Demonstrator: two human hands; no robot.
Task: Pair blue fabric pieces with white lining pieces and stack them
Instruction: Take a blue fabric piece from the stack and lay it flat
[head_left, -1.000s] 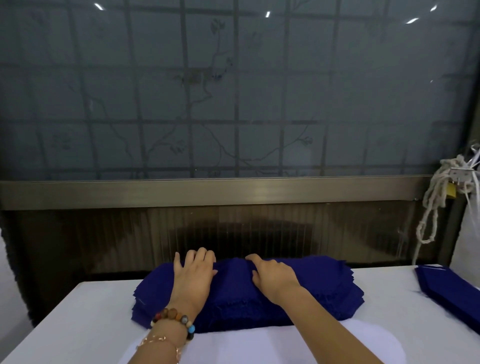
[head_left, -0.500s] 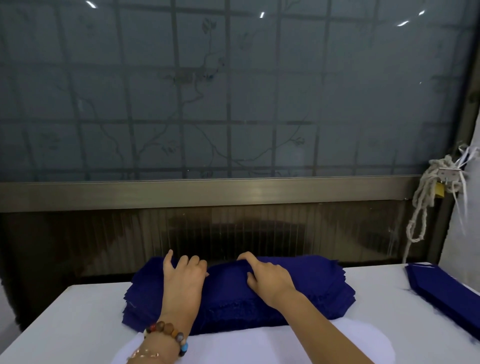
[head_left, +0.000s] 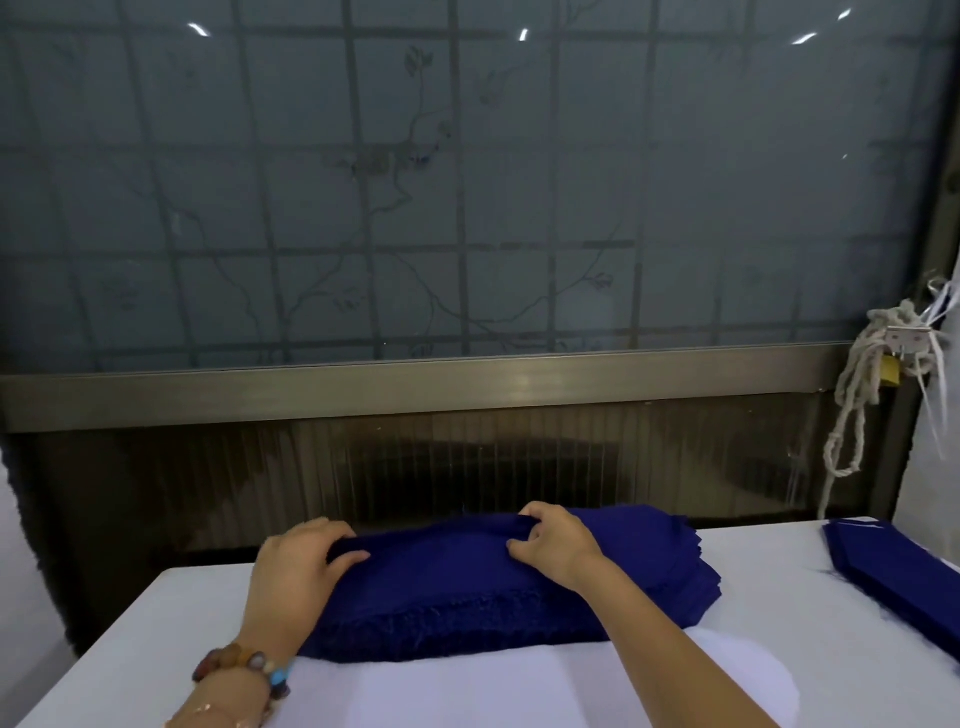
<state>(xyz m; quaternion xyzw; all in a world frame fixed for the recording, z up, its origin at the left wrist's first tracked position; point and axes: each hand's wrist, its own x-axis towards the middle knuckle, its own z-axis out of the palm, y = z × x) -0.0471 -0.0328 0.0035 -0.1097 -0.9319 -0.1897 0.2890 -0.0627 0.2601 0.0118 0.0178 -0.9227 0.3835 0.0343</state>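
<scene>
At the stack's far edge, both hands (head_left: 306, 558) (head_left: 553, 543) pinch blue fabric (head_left: 447, 566).

This looks like a small garment workshop, seen at a sorting bench. A white table (head_left: 171, 634) carries a thick stack of blue fabric pieces (head_left: 467, 597) at 12 o'clock, all cut to one shape with frayed raw edges. A second blue pile (head_left: 904, 571) lies at 3 o'clock and a white lining piece (head_left: 519, 691) at 6 o'clock. Behind the table, a frosted window (head_left: 467, 208) etched with vines, a grid of bars showing through, sits in a plain metal frame (head_left: 415, 389). At 2 o'clock a knotted rope (head_left: 852, 405) and a brass padlock (head_left: 889, 370) hang by the frame.
</scene>
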